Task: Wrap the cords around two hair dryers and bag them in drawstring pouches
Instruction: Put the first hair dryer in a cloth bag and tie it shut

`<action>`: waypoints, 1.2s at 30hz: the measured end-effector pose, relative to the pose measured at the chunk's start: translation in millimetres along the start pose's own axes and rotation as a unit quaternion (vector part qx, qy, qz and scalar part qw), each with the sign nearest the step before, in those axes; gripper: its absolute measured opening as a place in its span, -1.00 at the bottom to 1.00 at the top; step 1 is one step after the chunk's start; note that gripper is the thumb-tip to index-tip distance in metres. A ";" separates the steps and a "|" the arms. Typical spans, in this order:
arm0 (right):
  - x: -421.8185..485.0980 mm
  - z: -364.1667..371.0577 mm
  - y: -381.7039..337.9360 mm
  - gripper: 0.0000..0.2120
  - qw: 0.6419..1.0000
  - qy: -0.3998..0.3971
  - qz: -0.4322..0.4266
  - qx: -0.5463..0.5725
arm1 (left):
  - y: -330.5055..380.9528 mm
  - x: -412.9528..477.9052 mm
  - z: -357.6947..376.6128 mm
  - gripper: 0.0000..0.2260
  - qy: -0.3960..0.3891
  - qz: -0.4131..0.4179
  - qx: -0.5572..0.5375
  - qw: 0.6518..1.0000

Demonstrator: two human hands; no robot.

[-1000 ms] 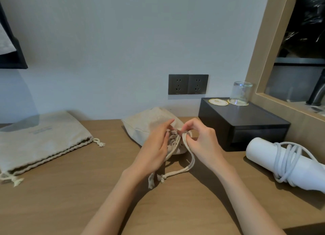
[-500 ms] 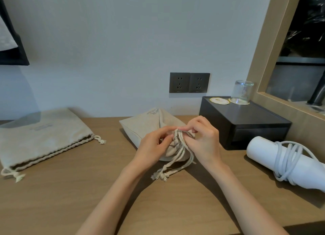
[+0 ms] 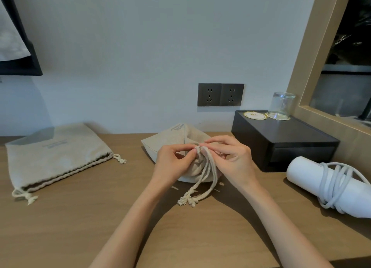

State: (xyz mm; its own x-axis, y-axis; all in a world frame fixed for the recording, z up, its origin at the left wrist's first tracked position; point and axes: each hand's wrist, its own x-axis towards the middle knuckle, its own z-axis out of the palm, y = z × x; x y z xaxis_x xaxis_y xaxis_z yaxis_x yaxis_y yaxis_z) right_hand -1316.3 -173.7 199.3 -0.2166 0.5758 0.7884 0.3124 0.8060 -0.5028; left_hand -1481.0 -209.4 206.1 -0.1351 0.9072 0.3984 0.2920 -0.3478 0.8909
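A bulging beige drawstring pouch (image 3: 172, 141) lies on the wooden desk (image 3: 80, 223) at centre, its mouth gathered toward me. My left hand (image 3: 172, 163) and my right hand (image 3: 232, 159) both pinch the drawstring cords (image 3: 206, 177) at the gathered mouth; the cords' knotted ends trail onto the desk. What is inside the pouch is hidden. A white hair dryer (image 3: 313, 179) with its grey cord (image 3: 337, 187) coiled around it lies at the right. A flat beige pouch (image 3: 54, 155) lies at the left, mouth toward me.
A black box (image 3: 289, 145) stands against the wall at right, with a paper coaster (image 3: 255, 115) and an upturned glass (image 3: 282, 105) on it. Two wall sockets (image 3: 220, 94) sit above the desk. A wood-framed mirror (image 3: 307, 67) rises at far right.
The cords, held in a wide loop before, are now drawn tight at the pouch mouth. Both hands have closed in on the gathered opening, and the knotted ends slid toward the pouch.
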 end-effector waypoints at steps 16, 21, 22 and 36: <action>3.5 -3.6 -3.2 -0.85 0.876 0.065 0.409 0.248 | 1.6 -5.7 -6.2 -0.89 0.126 0.080 0.320 0.935; 7.4 -7.3 -8.6 -0.83 0.889 0.014 0.367 0.273 | 12.1 -1.2 -5.2 -0.83 0.032 -0.062 -0.042 0.997; 8.1 -7.2 -8.0 -0.84 0.883 0.016 0.372 0.286 | 13.8 -0.9 -4.3 -0.81 0.008 -0.085 -0.087 0.993; 10.9 0.7 -4.6 -0.69 0.771 -0.002 0.436 0.463 | 13.6 -4.7 8.9 -0.70 -0.101 -0.131 -0.114 0.980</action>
State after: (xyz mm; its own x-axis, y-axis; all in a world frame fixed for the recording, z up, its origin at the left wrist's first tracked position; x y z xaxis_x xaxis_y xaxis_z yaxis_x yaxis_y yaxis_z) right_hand -1320.8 -171.0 210.0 -0.3020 0.9533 0.0060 -0.4537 -0.1382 -0.8804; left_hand -1467.9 -216.3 214.4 0.0193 0.9927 0.1190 0.0505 -0.1199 0.9915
